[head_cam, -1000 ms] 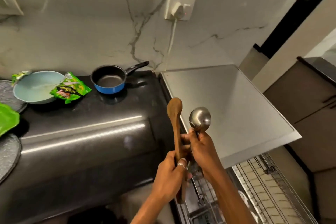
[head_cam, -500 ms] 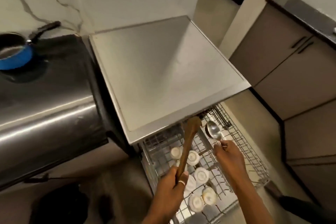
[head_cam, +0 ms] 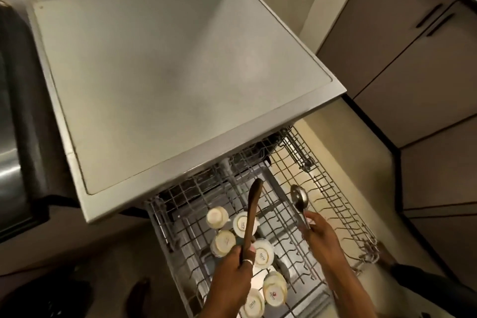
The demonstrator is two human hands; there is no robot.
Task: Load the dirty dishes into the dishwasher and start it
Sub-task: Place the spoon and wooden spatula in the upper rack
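Two utensils held over the pulled-out dishwasher rack

The left hand grips a wooden spoon above the upturned cups standing in the rack's left half; the right hand pinches a steel ladle over its right half.

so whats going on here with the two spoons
A person is loading the dishwasher. The left hand grips a wooden spoon by its handle, and the right hand pinches a steel ladle by its handle. Both are held over the pulled-out rack. Upturned cups sit in the rack. Neither utensil is set down yet.
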